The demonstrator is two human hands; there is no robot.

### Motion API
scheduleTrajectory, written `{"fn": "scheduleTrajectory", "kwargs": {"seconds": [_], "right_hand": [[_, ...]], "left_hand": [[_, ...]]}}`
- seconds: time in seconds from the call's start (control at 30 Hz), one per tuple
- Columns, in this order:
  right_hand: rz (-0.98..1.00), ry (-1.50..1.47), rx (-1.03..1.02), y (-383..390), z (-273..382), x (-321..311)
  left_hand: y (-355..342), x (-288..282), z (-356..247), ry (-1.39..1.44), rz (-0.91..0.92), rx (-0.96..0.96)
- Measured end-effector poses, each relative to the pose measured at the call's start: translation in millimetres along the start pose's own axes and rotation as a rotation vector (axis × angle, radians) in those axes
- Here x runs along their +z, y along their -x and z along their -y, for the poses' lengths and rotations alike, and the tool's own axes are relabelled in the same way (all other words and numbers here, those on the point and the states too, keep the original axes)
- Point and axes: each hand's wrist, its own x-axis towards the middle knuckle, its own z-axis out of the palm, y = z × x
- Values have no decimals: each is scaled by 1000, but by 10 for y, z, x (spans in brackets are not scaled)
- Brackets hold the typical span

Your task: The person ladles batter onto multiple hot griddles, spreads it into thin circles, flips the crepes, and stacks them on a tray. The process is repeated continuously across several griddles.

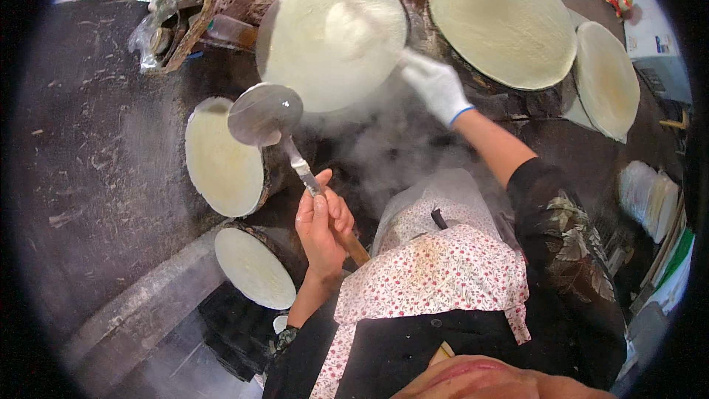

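My left hand (323, 227), bare, is closed round the wooden handle of a ladle with a wide, shallow metal bowl (264, 114). The ladle's bowl is wet and sits at the near left edge of a round griddle (325, 77) coated with pale batter. Over the right side of that griddle reaches my right hand (437, 89), in a white glove with a blue cuff edge. Its fingers close on a pale spreader (354, 24), smeared by motion, whose head touches the batter. Steam rises between the griddle and my floral apron (443, 273).
A bigger pale-coated round griddle (502, 18) stands at the far right, with another round (607, 80) beside it. Two more pale rounds, an upper one (224, 157) and a lower one (255, 268), are on the left. A cluttered tray (193, 11) lies at the far left.
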Motion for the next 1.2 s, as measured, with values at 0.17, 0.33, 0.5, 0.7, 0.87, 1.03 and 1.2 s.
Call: {"fn": "scheduleTrajectory", "kwargs": {"seconds": [0.17, 0.33, 0.5, 0.7, 0.87, 1.03, 1.2], "right_hand": [[89, -34, -178, -343, 300, -188], [448, 286, 67, -105, 205, -246], [66, 105, 13, 166, -7, -344], [-99, -14, -264, 136, 2, -396], [265, 179, 27, 202, -44, -70], [378, -97, -42, 365, 461, -36], [152, -299, 214, 526, 1231, -597]], "left_hand": [[-503, -79, -211, 9, 54, 57], [-1418, -13, -342, 76, 156, 105], [-1536, 93, -138, 136, 87, 13], [-1261, 83, -75, 131, -85, -137], [-1211, 255, 85, 295, -208, -290], [-1185, 322, -246, 1069, -36, -626], [-380, 54, -785, 1138, 274, -373]]}}
